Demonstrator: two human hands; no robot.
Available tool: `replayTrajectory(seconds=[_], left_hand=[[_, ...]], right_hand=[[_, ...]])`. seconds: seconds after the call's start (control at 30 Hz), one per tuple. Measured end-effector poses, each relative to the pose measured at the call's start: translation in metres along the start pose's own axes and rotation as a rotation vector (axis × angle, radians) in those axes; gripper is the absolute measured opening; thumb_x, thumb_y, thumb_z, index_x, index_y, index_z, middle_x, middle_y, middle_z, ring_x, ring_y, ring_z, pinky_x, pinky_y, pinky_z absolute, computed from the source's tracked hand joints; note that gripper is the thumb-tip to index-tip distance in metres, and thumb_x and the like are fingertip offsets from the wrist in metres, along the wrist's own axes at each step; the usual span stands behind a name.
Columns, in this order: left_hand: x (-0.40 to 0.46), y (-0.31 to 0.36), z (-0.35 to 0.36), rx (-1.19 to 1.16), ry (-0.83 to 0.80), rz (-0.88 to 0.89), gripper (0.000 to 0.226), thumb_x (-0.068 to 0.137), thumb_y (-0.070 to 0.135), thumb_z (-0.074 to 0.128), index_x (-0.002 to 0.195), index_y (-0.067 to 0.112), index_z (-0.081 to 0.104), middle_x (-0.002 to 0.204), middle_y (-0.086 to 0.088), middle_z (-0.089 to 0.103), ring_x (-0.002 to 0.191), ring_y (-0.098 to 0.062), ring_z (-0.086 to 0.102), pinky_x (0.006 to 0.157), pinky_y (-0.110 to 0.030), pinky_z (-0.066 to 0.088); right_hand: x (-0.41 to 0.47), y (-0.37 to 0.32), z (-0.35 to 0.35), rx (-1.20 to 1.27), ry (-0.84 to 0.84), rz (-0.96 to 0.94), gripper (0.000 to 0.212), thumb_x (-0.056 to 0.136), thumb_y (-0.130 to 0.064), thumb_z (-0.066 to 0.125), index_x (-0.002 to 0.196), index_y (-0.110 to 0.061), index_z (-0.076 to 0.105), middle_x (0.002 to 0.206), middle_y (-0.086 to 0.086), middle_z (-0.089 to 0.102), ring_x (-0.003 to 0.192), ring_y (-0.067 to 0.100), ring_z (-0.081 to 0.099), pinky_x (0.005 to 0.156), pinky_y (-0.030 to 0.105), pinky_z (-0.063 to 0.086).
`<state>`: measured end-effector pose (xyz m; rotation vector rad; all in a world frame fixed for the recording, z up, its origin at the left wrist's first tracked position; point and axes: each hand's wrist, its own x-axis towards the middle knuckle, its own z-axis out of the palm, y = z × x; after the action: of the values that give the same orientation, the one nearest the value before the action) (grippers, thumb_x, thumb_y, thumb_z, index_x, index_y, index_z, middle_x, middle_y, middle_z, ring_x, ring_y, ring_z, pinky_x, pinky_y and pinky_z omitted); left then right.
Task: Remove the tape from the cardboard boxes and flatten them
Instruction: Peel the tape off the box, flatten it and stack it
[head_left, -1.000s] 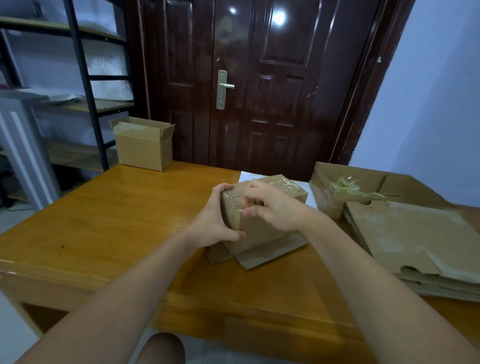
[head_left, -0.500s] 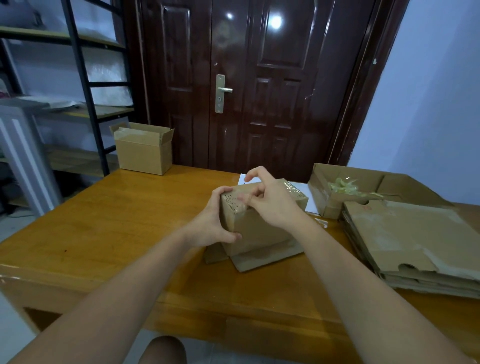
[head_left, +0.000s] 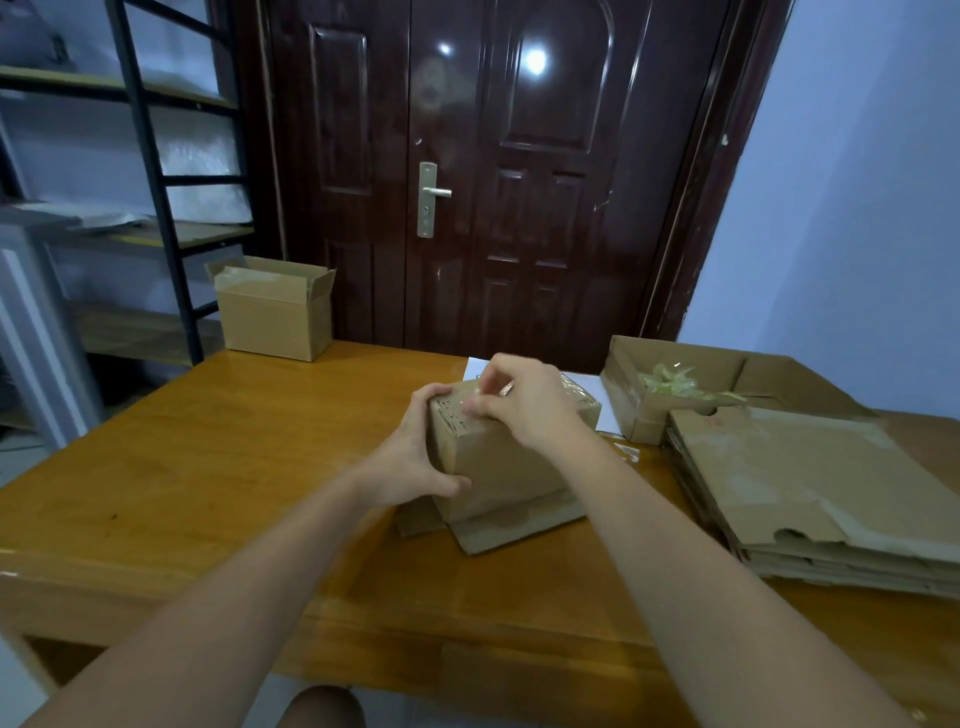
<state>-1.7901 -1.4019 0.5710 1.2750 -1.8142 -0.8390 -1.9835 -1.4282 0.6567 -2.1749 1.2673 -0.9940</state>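
Head view, left hand (head_left: 410, 467) gripping box (head_left: 498, 462), right hand (head_left: 524, 405) atop

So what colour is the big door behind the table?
Dark reddish-brown and shiny door, seen in the head view.

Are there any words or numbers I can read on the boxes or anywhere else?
None can be read.
Small brown cardboard box held by the left hand and right hand: dark printed marks on its top near edge, too blurred to read.
Stack of flattened brown cardboard: faint red marks near its far corner, too small to read.
Open brown cardboard box at the table's far edge: no print visible.
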Motion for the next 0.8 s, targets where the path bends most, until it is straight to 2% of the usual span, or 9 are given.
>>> replayTrajectory(seconds=[0.1,0.2,0.3,0.4,0.5,0.57,0.67,0.7,0.8], left_hand=[[-0.001,0.001,0.0,-0.012,-0.009,0.001,0.117,0.063,0.035,0.093,0.144,0.054,0.011,0.144,0.002,0.037,0.124,-0.02,0.057,0.098,-0.037,0.059],[-0.001,0.001,0.0,-0.018,-0.012,0.009,0.117,0.065,0.03,0.094,0.146,0.051,0.011,0.144,0.003,0.038,0.126,-0.019,0.055,0.098,-0.032,0.058],[-0.001,-0.001,0.0,-0.022,0.003,0.018,0.116,0.066,0.029,0.094,0.145,0.052,0.012,0.145,0.008,0.035,0.13,-0.016,0.049,0.104,-0.033,0.053],[0.0,-0.001,0.001,-0.025,-0.008,0.007,0.115,0.065,0.032,0.094,0.142,0.057,0.012,0.144,0.013,0.033,0.129,-0.013,0.046,0.101,-0.028,0.052],[-0.001,0.001,0.002,-0.027,-0.004,0.012,0.115,0.066,0.032,0.093,0.142,0.057,0.012,0.145,0.011,0.032,0.129,-0.013,0.046,0.101,-0.028,0.052],[-0.002,0.001,0.002,-0.027,0.007,0.016,0.114,0.068,0.027,0.094,0.143,0.055,0.013,0.146,0.009,0.033,0.129,-0.014,0.046,0.104,-0.032,0.053],[-0.003,0.002,0.004,-0.016,0.015,0.024,0.114,0.071,0.023,0.093,0.144,0.052,0.012,0.145,0.008,0.032,0.129,-0.015,0.047,0.103,-0.03,0.053],[-0.003,0.003,0.004,-0.011,0.018,0.023,0.114,0.072,0.022,0.093,0.145,0.051,0.011,0.145,0.008,0.032,0.129,-0.016,0.047,0.103,-0.031,0.053],[-0.003,0.005,0.006,0.001,0.034,0.01,0.115,0.073,0.02,0.093,0.147,0.047,0.01,0.146,0.004,0.031,0.129,-0.018,0.047,0.105,-0.037,0.053]], right_hand=[[0.001,-0.003,0.01,-0.168,-0.003,0.001,0.028,0.076,-0.042,0.085,0.079,-0.024,0.064,0.085,-0.01,0.058,0.085,0.012,0.055,0.07,0.029,0.041],[0.0,0.0,0.012,-0.252,0.025,-0.001,0.031,0.086,-0.052,0.074,0.081,-0.026,0.056,0.079,-0.01,0.058,0.076,0.009,0.055,0.066,0.036,0.047],[0.007,0.003,0.002,-0.062,0.062,0.133,0.028,0.088,-0.04,0.073,0.086,-0.029,0.048,0.079,0.0,0.064,0.069,0.017,0.059,0.064,0.04,0.05],[0.014,0.011,-0.013,-0.166,0.078,0.182,0.024,0.083,-0.025,0.076,0.082,-0.029,0.052,0.089,0.002,0.062,0.077,0.02,0.058,0.059,0.034,0.047],[0.018,0.016,-0.018,-0.292,0.05,0.19,0.02,0.082,-0.033,0.083,0.075,-0.027,0.065,0.095,-0.003,0.06,0.091,0.022,0.059,0.077,0.039,0.054],[0.018,0.016,-0.014,-0.357,0.045,0.19,0.021,0.085,-0.036,0.08,0.077,-0.026,0.063,0.1,-0.002,0.054,0.092,0.023,0.057,0.078,0.04,0.051],[0.012,0.019,-0.007,-0.264,0.143,0.205,0.034,0.087,-0.037,0.074,0.081,-0.028,0.041,0.096,-0.002,0.052,0.082,0.018,0.055,0.059,0.033,0.034],[0.01,0.019,-0.006,-0.252,0.16,0.207,0.035,0.088,-0.038,0.072,0.083,-0.028,0.039,0.094,-0.003,0.052,0.079,0.017,0.054,0.056,0.032,0.03],[0.008,0.016,-0.007,-0.378,0.079,0.209,0.033,0.089,-0.049,0.072,0.096,-0.022,0.054,0.094,-0.005,0.048,0.087,0.019,0.054,0.063,0.034,0.035]])
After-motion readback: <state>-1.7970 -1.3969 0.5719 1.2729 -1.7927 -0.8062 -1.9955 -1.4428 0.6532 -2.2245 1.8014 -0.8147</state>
